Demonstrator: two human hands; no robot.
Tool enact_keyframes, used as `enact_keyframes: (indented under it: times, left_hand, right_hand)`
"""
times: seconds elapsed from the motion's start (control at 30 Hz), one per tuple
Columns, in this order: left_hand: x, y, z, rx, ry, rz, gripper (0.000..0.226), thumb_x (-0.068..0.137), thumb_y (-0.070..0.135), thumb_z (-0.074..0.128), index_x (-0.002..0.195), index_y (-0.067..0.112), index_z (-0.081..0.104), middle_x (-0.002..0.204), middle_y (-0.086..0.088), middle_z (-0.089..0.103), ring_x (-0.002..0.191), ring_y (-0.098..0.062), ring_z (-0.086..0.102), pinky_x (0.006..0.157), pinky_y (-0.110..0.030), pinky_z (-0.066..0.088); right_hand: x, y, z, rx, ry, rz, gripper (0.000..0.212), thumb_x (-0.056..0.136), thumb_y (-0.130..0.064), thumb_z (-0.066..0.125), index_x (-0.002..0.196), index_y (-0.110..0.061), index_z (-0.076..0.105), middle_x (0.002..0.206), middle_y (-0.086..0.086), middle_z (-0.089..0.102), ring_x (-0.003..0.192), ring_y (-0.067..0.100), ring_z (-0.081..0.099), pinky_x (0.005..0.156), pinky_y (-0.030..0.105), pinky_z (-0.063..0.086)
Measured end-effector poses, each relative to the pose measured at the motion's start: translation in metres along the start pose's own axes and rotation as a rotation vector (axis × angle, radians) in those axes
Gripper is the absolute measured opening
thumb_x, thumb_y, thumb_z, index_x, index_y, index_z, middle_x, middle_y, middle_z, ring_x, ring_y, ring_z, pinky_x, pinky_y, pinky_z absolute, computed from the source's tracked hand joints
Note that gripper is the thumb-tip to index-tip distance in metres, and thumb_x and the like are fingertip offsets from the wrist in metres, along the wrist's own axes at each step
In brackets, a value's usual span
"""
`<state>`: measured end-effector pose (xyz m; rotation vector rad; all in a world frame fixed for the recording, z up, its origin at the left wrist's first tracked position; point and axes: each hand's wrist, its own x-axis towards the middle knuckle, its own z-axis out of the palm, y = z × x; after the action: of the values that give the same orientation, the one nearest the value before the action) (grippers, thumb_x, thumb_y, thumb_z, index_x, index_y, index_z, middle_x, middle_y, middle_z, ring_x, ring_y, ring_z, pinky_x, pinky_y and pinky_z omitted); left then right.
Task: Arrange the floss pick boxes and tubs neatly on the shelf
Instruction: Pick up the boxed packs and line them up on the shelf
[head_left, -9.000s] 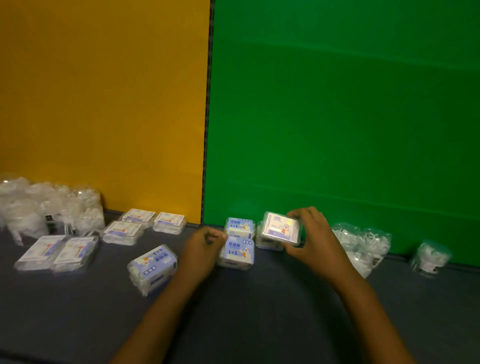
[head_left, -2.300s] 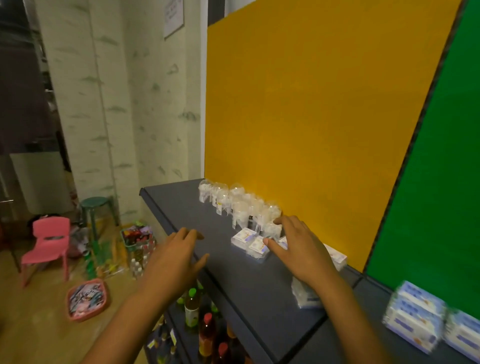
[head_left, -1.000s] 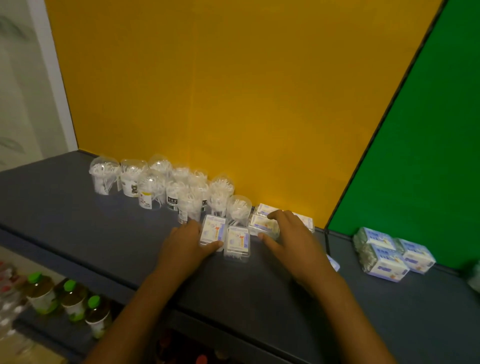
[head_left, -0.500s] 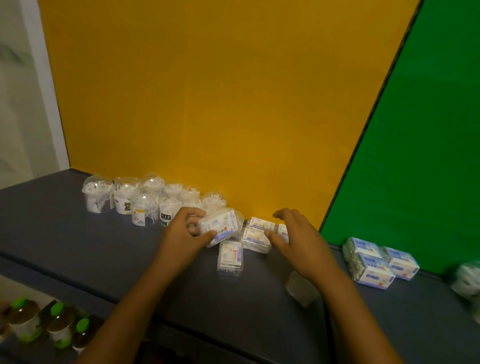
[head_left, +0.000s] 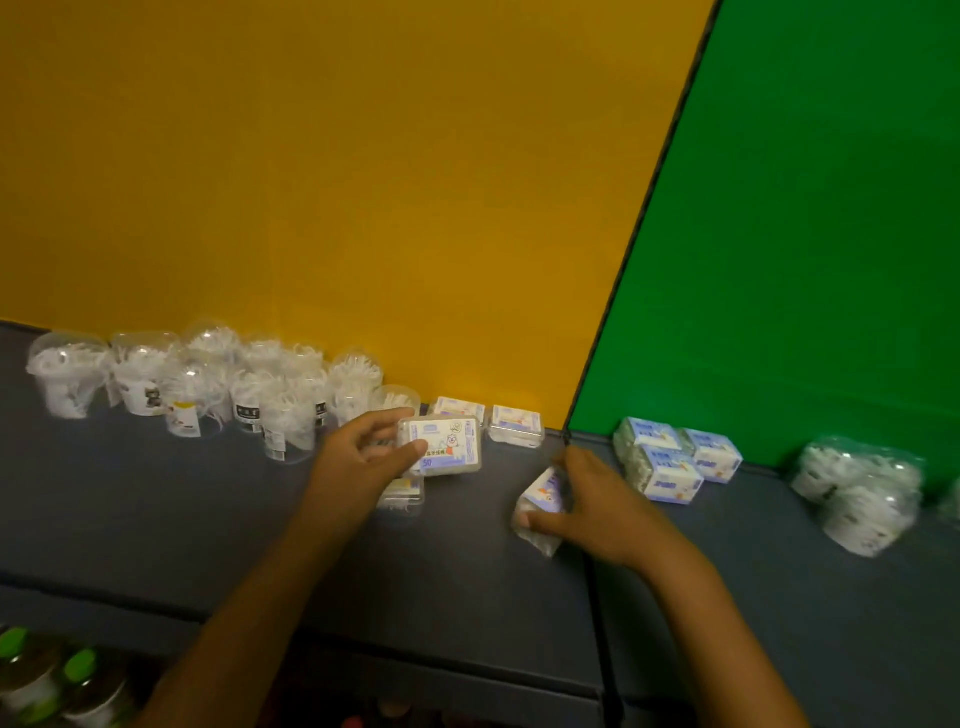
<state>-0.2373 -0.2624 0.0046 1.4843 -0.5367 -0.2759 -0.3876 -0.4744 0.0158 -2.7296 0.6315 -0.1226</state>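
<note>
Head-worn view, down onto shelf (head_left: 156, 519)

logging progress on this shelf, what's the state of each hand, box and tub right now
left hand: holds a flat box, lifted and tilted
right hand: grips a wrapped pack on the shelf
clear tubs: upright, clustered
blue packs: stacked, untouched

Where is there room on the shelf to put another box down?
The dark grey shelf is bare along its front edge, in front of the clear plastic tubs of floss picks. It is crowded at the yellow wall, where tubs and flat clear boxes sit close together.
</note>
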Motion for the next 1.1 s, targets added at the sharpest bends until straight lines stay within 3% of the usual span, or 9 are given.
enact_keyframes:
  times: [0.23, 0.4, 0.6, 0.7, 0.77, 0.83, 0.93, 1.03, 1.1]
  left_hand:
    - [-0.009, 0.003, 0.008, 0.036, -0.047, -0.001, 0.037, 0.086, 0.010, 0.066, 0.121, 0.018, 0.059, 0.120, -0.007, 0.063, 0.097, -0.013, 0.064, 0.067, -0.018, 0.057]
    - [-0.018, 0.014, 0.015, 0.024, -0.046, 0.039, 0.037, 0.085, 0.008, 0.067, 0.121, 0.017, 0.061, 0.117, -0.007, 0.064, 0.101, -0.015, 0.064, 0.066, -0.017, 0.057]
    - [-0.034, 0.032, 0.035, 0.012, -0.044, 0.087, 0.038, 0.084, 0.010, 0.069, 0.121, 0.016, 0.063, 0.116, -0.003, 0.066, 0.101, -0.016, 0.066, 0.070, -0.017, 0.057]
    - [-0.049, 0.043, 0.053, 0.008, -0.050, 0.112, 0.037, 0.084, 0.009, 0.068, 0.120, 0.016, 0.064, 0.113, 0.000, 0.066, 0.096, -0.010, 0.066, 0.066, -0.015, 0.055]
    - [-0.061, 0.049, 0.067, 0.017, -0.058, 0.126, 0.036, 0.084, 0.010, 0.068, 0.119, 0.018, 0.064, 0.111, 0.001, 0.067, 0.091, -0.009, 0.068, 0.064, -0.015, 0.054]
    - [-0.073, 0.054, 0.082, 0.010, -0.066, 0.138, 0.036, 0.084, 0.010, 0.069, 0.119, 0.017, 0.064, 0.112, 0.000, 0.067, 0.091, -0.006, 0.068, 0.069, -0.016, 0.056]
    - [-0.094, 0.061, 0.107, 0.015, -0.083, 0.148, 0.037, 0.083, 0.009, 0.070, 0.119, 0.016, 0.064, 0.112, -0.002, 0.067, 0.092, -0.005, 0.068, 0.073, -0.016, 0.056]
    - [-0.117, 0.067, 0.135, 0.010, -0.104, 0.143, 0.037, 0.083, 0.008, 0.069, 0.119, 0.015, 0.064, 0.111, -0.002, 0.067, 0.088, -0.001, 0.068, 0.072, -0.015, 0.055]
    - [-0.132, 0.070, 0.153, 0.006, -0.106, 0.142, 0.037, 0.084, 0.007, 0.069, 0.120, 0.013, 0.063, 0.108, 0.001, 0.066, 0.082, 0.006, 0.067, 0.068, -0.012, 0.054]
  right_hand:
    - [-0.013, 0.007, 0.002, 0.071, -0.015, 0.083, 0.082, 0.069, -0.054, 0.080, 0.130, -0.018, 0.038, 0.131, 0.004, 0.051, 0.110, 0.018, 0.053, 0.090, 0.029, 0.046]
    - [-0.022, 0.016, -0.006, 0.108, 0.141, 0.020, 0.081, 0.066, -0.051, 0.083, 0.128, -0.021, 0.040, 0.124, 0.000, 0.051, 0.106, 0.015, 0.051, 0.088, 0.028, 0.045]
    - [-0.046, 0.036, -0.021, 0.262, 0.259, -0.101, 0.071, 0.069, -0.039, 0.083, 0.124, -0.040, 0.036, 0.114, -0.002, 0.050, 0.100, 0.013, 0.055, 0.079, 0.026, 0.048]
    - [-0.064, 0.054, -0.030, 0.353, 0.292, -0.117, 0.076, 0.066, -0.025, 0.084, 0.120, -0.048, 0.037, 0.115, 0.002, 0.051, 0.100, 0.014, 0.058, 0.085, 0.035, 0.055]
    - [-0.080, 0.063, -0.037, 0.383, 0.315, -0.101, 0.079, 0.066, -0.025, 0.088, 0.121, -0.050, 0.038, 0.119, 0.001, 0.044, 0.102, 0.014, 0.056, 0.091, 0.030, 0.052]
    - [-0.097, 0.073, -0.043, 0.429, 0.335, -0.084, 0.079, 0.066, -0.037, 0.089, 0.126, -0.051, 0.040, 0.119, -0.001, 0.039, 0.102, 0.010, 0.052, 0.094, 0.020, 0.045]
    - [-0.126, 0.090, -0.051, 0.512, 0.370, -0.078, 0.076, 0.071, -0.042, 0.083, 0.133, -0.049, 0.040, 0.118, -0.002, 0.037, 0.099, -0.006, 0.046, 0.082, -0.003, 0.036]
    - [-0.154, 0.108, -0.059, 0.562, 0.406, -0.067, 0.076, 0.077, -0.034, 0.081, 0.138, -0.047, 0.038, 0.119, -0.004, 0.039, 0.101, -0.009, 0.049, 0.079, -0.004, 0.035]
    - [-0.169, 0.121, -0.064, 0.569, 0.413, -0.077, 0.080, 0.077, -0.028, 0.082, 0.141, -0.042, 0.036, 0.123, -0.006, 0.040, 0.105, -0.009, 0.050, 0.084, 0.000, 0.037]
